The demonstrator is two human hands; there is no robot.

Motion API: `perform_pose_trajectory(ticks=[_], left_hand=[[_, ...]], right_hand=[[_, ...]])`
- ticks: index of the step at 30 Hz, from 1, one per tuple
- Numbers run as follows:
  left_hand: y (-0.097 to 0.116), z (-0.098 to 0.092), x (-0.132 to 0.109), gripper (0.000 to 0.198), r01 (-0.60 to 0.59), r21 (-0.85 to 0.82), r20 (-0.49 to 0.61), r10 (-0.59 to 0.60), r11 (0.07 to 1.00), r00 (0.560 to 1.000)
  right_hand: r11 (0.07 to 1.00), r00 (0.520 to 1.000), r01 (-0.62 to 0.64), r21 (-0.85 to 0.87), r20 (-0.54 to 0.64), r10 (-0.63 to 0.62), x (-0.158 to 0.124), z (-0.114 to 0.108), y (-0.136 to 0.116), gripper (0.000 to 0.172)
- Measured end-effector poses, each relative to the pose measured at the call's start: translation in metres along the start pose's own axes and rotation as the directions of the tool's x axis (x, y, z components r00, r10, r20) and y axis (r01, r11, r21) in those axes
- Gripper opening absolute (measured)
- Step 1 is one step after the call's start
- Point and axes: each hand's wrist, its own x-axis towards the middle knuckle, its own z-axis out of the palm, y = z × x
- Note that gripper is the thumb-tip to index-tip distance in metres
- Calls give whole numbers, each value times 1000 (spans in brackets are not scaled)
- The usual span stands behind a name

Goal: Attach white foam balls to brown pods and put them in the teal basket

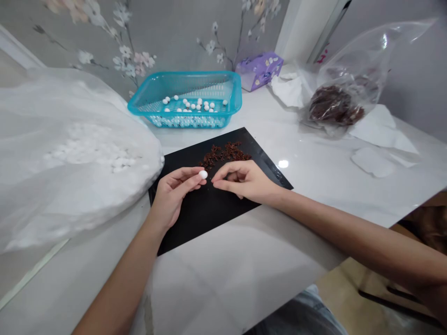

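My left hand (pixel 173 190) pinches a small white ball (pixel 203 174) between thumb and fingertips above a black mat (pixel 209 209). My right hand (pixel 242 181) rests on the mat just right of the ball, fingers curled in a pinch; whether anything sits between them I cannot make out. A small heap of dark reddish-brown dried bits (pixel 225 153) lies on the mat just beyond both hands.
A turquoise plastic basket (pixel 235 90) holding several white balls stands behind the mat. A large clear bag of white balls (pixel 70 153) fills the left. At right lie a clear bag of dark dried bits (pixel 337 102), a purple tissue box (pixel 260 70), and white paper sheets (pixel 375 160).
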Motion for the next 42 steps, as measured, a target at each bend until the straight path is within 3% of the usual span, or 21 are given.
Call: perform_pose_trajectory(ticks=[3,6,13,23,29,36,42], left_hand=[[0,0,-1,13,-5,40,12,4,999,1000],[1,0,-1,13,-9,72,19,8,997,1000],[0,0,-1,12,-13,98,43,9,995,999],[0,0,-1,11,-10,107,62,3,994,998],[1,0,0,11,17,63,55,-21,998,998],[1,-1,0,13,20,92,65,-26,996,998],[1,-1,0,14,19,111,57,-25,994,998]], right_hand=[[992,991,-56,111,-115,69,1,0,-1,16],[991,974,19,131,-227,11,1,2,0,16],[966,884,207,-157,-393,-253,-3,10,-2,5],[967,897,192,-168,-369,-242,-4,15,-3,8],[947,849,235,-218,-429,-310,-5,25,-4,5],[815,764,406,-414,-336,-551,-7,27,2,7],[804,773,397,-443,-311,-553,-8,28,2,8]])
